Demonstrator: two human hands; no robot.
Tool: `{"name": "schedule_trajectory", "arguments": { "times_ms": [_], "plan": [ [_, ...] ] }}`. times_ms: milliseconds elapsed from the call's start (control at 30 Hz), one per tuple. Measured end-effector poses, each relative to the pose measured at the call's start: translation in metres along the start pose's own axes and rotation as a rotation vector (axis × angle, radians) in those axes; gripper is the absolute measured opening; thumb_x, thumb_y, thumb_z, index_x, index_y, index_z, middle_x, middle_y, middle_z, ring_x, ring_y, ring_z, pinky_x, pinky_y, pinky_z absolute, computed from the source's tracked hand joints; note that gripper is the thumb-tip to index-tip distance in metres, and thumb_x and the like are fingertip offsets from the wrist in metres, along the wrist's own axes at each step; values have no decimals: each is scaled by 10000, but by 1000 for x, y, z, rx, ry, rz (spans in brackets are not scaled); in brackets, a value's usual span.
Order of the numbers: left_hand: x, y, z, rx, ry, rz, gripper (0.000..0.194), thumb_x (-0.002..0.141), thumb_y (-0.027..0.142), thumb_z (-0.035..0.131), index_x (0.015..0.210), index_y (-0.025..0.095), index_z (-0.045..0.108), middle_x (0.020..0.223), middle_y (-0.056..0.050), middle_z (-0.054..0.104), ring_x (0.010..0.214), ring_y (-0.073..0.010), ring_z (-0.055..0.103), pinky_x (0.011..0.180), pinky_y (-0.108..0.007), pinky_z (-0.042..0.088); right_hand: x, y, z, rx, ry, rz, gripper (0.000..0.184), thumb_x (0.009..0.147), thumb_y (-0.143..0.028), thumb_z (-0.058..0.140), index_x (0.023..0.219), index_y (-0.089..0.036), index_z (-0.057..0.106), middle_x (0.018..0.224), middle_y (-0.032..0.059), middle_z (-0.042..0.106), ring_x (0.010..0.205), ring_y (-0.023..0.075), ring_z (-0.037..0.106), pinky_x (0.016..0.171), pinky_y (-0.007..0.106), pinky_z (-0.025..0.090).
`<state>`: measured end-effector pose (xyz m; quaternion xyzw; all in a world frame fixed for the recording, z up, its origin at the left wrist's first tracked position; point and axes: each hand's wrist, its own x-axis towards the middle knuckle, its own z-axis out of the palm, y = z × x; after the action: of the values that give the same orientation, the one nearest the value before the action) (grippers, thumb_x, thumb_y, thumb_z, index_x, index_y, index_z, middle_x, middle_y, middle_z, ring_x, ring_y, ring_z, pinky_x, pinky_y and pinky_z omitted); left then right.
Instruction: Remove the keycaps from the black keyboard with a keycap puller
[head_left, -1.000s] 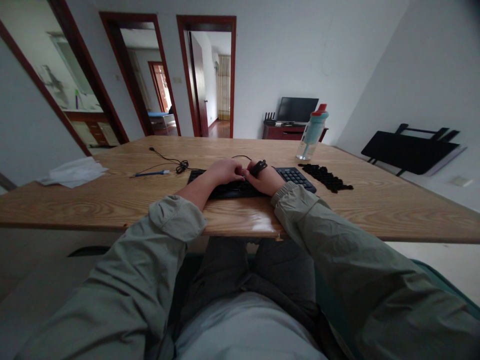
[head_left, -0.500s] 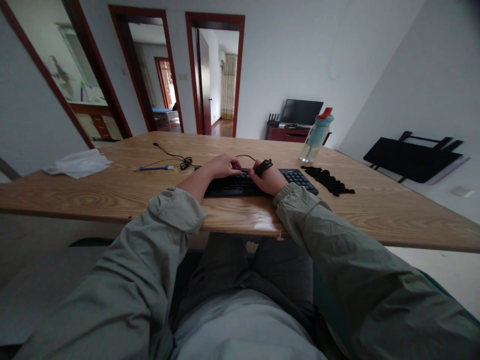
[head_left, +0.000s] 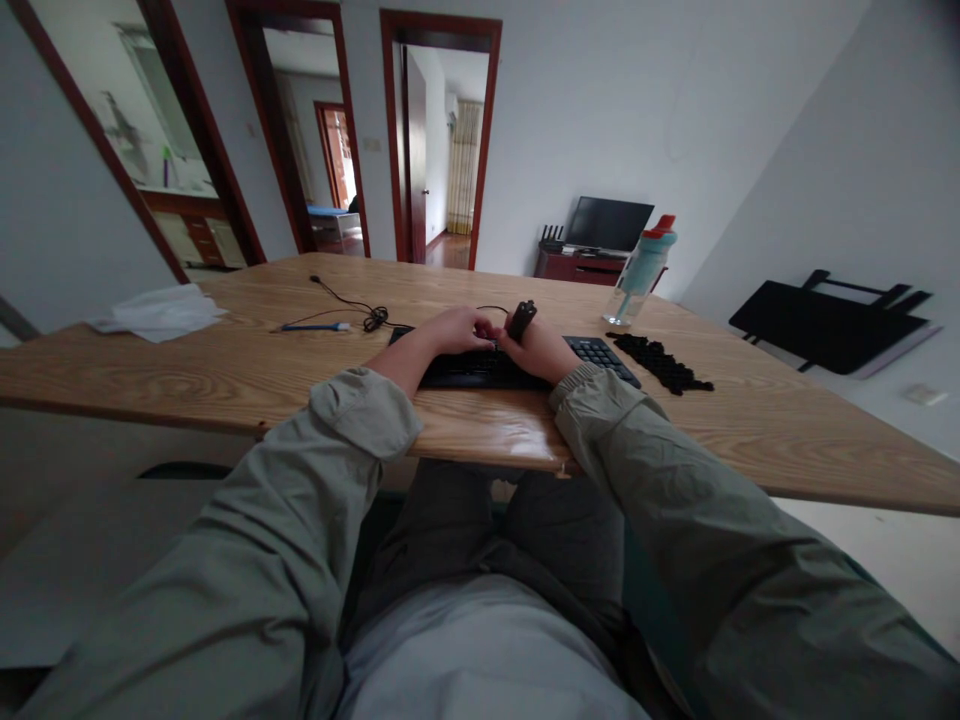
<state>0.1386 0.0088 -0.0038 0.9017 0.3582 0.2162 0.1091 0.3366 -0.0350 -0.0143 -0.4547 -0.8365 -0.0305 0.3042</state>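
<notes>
A black keyboard point(head_left: 480, 374) lies near the front edge of the wooden table, its number keys showing at the right end. My right hand point(head_left: 546, 350) is closed around a short, thick black tool point(head_left: 523, 318) whose upper end sticks up out of the fist. The tool's lower end is hidden by my fingers. Over the middle of the keyboard my left hand point(head_left: 459, 330) has its fingers curled and pinched near the right fingertips; anything between them is too small to make out. Right of the keyboard lies a patch of small black pieces that look like keycaps point(head_left: 660, 362).
Behind the keycaps stands a clear bottle with a red lid point(head_left: 637, 275). To the left lie a bundled black cable point(head_left: 375, 318), a thin blue brush point(head_left: 315, 327) and a crumpled white cloth or paper point(head_left: 161, 312). The table's front edge point(head_left: 495, 460) is close to my lap.
The black tool has tipped more upright in my right hand. My left hand stays by the right fingertips over the keyboard. The whole view has shifted slightly.
</notes>
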Motion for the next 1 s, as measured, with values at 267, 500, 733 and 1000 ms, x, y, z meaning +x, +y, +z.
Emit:
{"name": "schedule_trajectory", "arguments": {
  "times_ms": [267, 500, 733, 1000],
  "plan": [
    [3, 1, 2, -45, -22, 68, 231, 766, 297, 682, 948, 161, 725, 799, -17, 696, 706, -131, 589, 701, -255, 439, 12, 9, 7, 248, 27, -87, 362, 939, -491, 457, 885, -199, 663, 781, 46, 653, 714, 184, 562, 670, 282, 395],
    [4, 11, 5, 108, -3, 56, 260, 728, 247, 652, 969, 169, 712, 869, -31, 709, 761, -162, 610, 694, -262, 432, 13, 12, 10, 312, 60, -84, 329, 925, -458, 479, 845, -194, 659, 791, 48, 661, 732, 190, 575, 723, 301, 417],
    [6, 15, 6, 113, -35, 58, 254, 721, 193, 601, 930, 155, 739, 859, -44, 725, 751, -169, 622, 690, -270, 431, 18, 12, 18, 406, 129, 19, 250, 880, -366, 476, 720, -193, 559, 671, 13, 592, 662, 166, 524, 667, 299, 407],
    [7, 14, 6, 101, -49, -9, 227, 719, 207, 630, 902, 152, 752, 830, -42, 729, 726, -168, 617, 691, -275, 429, 29, -7, 23, 817, 216, 277, 157, 739, -255, 600, 630, -197, 503, 593, -24, 521, 589, 122, 492, 591, 271, 414]
  ]
}}
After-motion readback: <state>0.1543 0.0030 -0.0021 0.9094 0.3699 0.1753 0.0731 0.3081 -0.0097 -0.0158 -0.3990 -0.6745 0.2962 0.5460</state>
